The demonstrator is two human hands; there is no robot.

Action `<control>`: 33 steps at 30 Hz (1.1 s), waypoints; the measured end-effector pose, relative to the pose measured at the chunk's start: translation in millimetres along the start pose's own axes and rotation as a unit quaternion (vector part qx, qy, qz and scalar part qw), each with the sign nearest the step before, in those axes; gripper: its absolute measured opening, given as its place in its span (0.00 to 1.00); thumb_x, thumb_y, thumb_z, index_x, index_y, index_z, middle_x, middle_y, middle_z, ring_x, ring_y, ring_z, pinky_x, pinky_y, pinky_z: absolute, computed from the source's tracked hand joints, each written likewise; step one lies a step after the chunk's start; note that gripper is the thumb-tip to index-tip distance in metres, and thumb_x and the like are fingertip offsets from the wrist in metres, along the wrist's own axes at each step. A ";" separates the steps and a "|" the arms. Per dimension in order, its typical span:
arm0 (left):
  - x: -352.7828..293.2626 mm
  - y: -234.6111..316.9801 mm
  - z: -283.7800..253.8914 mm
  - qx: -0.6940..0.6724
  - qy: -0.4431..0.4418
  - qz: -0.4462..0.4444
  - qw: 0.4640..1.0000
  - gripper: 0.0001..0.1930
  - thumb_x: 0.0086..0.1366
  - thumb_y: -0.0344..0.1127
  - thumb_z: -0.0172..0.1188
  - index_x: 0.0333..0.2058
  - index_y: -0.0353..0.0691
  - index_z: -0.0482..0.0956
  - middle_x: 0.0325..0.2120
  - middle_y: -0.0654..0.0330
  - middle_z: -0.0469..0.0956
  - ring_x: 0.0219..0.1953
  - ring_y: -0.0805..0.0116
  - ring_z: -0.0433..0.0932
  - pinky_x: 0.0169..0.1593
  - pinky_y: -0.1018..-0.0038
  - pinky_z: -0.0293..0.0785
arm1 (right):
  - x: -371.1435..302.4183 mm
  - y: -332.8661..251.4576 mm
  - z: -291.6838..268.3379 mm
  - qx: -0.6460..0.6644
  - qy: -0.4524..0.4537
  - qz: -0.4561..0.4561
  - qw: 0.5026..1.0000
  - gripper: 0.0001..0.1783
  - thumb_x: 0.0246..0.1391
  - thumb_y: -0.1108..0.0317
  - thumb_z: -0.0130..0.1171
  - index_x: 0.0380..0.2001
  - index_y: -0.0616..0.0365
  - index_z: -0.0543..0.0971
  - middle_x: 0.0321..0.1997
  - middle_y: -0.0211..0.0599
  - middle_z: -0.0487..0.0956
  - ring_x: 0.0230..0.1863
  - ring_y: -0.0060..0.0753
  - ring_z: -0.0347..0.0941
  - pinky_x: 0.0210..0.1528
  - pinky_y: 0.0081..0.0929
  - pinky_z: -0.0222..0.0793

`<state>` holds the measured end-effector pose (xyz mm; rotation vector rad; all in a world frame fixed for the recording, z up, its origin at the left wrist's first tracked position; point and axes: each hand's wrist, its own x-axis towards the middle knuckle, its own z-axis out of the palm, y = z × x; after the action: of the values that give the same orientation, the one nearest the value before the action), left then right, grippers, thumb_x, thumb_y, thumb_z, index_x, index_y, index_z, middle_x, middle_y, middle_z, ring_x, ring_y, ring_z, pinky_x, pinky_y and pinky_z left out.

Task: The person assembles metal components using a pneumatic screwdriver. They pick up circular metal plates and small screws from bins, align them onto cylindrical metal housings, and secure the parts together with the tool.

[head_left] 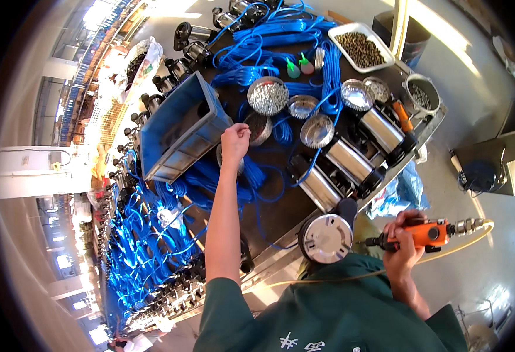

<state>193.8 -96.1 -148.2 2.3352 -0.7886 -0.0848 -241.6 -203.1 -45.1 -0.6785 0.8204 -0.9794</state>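
Here, clasping an orange driver in the right hand, with fingers wrapped round the grip and the bit aimed at a steel cylinder near the edge of the table. Reaching over the table with the left hand, curled with fingertips pressed together close to a dark dish; cannot tell whether pinching anything small. Just left of that hand, a blue crate. Beyond, a bowl of silvery bits. To the right, motors lying side by side. Farther out, blue cables and a white tray of brownish bits.
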 end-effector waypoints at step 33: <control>125.1 12.6 81.4 -0.326 -0.101 -0.313 0.886 0.07 0.56 0.29 0.60 0.25 0.30 0.77 0.20 0.55 0.76 0.26 0.58 0.76 0.34 0.67 0.77 | 15.3 -22.5 -5.2 -0.019 0.042 -0.035 0.998 0.17 0.42 0.78 0.49 0.40 0.61 0.66 0.33 0.39 0.69 0.25 0.24 0.65 0.32 0.27 0.67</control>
<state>268.4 -220.4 -186.0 1.8387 -0.0256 -0.7611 -250.9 -226.7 -34.1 -0.7065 0.8947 -1.0641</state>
